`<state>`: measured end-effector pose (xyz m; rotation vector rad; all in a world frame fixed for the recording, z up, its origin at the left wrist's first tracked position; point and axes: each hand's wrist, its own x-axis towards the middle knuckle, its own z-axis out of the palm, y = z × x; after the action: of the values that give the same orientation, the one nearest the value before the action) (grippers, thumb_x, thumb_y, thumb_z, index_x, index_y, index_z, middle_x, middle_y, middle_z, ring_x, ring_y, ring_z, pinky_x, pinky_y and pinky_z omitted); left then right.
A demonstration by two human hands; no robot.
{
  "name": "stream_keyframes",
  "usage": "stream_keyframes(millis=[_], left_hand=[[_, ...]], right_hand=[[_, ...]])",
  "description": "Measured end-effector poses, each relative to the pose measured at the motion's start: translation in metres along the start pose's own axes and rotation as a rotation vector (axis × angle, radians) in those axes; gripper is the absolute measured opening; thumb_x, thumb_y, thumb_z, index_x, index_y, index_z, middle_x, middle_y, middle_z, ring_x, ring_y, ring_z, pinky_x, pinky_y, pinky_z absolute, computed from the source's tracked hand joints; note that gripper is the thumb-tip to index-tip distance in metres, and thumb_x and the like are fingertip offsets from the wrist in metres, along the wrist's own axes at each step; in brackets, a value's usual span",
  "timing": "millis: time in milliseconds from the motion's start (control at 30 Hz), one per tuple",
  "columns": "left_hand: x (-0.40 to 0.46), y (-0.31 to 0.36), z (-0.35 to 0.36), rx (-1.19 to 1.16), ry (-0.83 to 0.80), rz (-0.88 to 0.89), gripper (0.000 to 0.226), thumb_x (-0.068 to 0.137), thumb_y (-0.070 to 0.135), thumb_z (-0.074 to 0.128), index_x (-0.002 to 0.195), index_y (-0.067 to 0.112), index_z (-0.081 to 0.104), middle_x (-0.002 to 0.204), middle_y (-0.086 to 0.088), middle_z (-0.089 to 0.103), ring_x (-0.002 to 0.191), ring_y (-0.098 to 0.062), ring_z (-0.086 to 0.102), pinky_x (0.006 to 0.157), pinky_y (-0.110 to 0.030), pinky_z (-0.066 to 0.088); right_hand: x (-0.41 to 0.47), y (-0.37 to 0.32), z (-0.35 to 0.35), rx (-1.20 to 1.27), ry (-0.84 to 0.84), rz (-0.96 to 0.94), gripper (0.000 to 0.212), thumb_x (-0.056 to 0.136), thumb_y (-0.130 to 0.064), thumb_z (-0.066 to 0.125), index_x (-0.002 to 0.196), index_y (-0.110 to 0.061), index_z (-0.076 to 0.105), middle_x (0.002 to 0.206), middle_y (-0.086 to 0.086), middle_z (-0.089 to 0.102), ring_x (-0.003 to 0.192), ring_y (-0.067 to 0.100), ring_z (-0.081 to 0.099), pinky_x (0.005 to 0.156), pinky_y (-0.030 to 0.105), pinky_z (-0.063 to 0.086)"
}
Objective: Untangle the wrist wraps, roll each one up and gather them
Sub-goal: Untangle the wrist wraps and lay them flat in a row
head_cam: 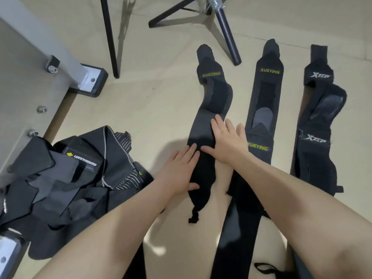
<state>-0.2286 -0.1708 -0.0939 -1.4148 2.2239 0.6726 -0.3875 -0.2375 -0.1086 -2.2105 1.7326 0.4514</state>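
Three black wrist wraps lie stretched out lengthwise on the beige floor. The left one (213, 93) carries a yellow XUEYING label and bends in its middle. My left hand (179, 170) presses flat on its near part, fingers straight. My right hand (227, 139), a ring on one finger, lies flat on the same wrap a little farther up. A second XUEYING wrap (265, 93) lies to the right, then an XTEP wrap (316, 125). A tangled heap of black wraps (80, 182) sits at the left.
Black tripod legs (229, 37) stand on the floor beyond the wraps. A grey metal frame with a bolted foot (88, 79) runs along the left side. More black strap ends (267, 268) lie near my arms at the bottom.
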Motion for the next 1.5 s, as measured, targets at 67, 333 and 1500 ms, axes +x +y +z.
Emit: stream_keyframes(millis=[67,333,1500], left_hand=[[0.010,0.002,-0.004,0.004,0.015,-0.007,0.099,0.086,0.049,0.059,0.150,0.012,-0.007,0.157,-0.006,-0.018,0.146,-0.022,-0.009,0.117,-0.034,-0.002],[0.009,0.005,-0.001,-0.034,-0.009,-0.012,0.104,0.083,0.045,0.065,0.150,0.010,-0.007,0.157,-0.005,-0.017,0.146,-0.021,-0.006,0.117,-0.033,0.008],[-0.178,-0.178,0.015,-0.191,0.486,-0.676,0.066,0.085,0.047,0.060,0.138,0.018,0.033,0.127,-0.007,0.052,0.120,-0.028,0.042,0.095,-0.038,0.031]], right_hand=[[0.006,0.004,-0.005,0.018,-0.010,0.044,0.088,0.088,-0.063,0.043,0.151,-0.017,0.002,0.160,0.003,-0.004,0.146,0.025,-0.001,0.116,0.048,0.006],[-0.034,-0.017,0.005,0.082,0.169,-0.268,0.034,0.085,-0.021,0.059,0.115,-0.004,0.055,0.120,0.014,0.050,0.109,0.029,0.052,0.083,0.036,0.042],[-0.145,-0.217,-0.026,0.033,-0.140,-0.204,0.032,0.094,-0.022,0.043,0.125,-0.021,0.049,0.124,0.006,0.047,0.111,0.028,0.047,0.086,0.033,0.039]])
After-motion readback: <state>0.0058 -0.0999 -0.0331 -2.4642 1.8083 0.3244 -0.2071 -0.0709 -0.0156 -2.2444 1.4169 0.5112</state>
